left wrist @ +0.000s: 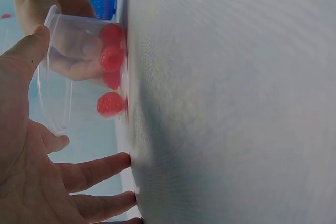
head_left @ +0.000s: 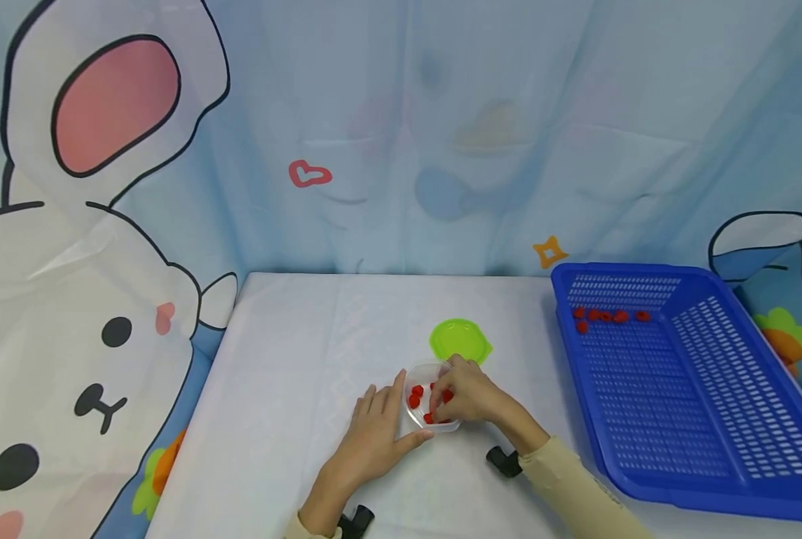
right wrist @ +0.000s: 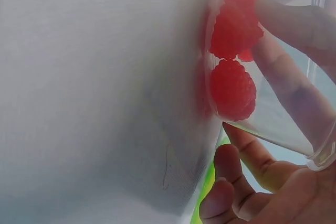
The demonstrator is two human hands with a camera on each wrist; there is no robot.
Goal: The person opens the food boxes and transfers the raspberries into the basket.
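Observation:
A clear plastic cup (head_left: 424,376) stands on the white table and holds several red raspberries (left wrist: 111,59). My left hand (head_left: 372,429) steadies the cup from the left, its fingers straight and spread, thumb and forefinger touching the rim. From the right, my right hand (head_left: 466,391) reaches over the rim into the cup. In the right wrist view its thumb and forefinger close on a raspberry (right wrist: 236,27) low in the cup, while the other fingers stay outside the wall. A second raspberry (right wrist: 233,90) lies beside it. Part of the contact is hidden behind the berries.
A green lid (head_left: 459,338) lies on the table (head_left: 293,359) just behind the cup. To the right stands a large blue basket (head_left: 650,404) with several raspberries (head_left: 620,317) near its far left corner. A printed curtain (head_left: 387,135) hangs behind the table.

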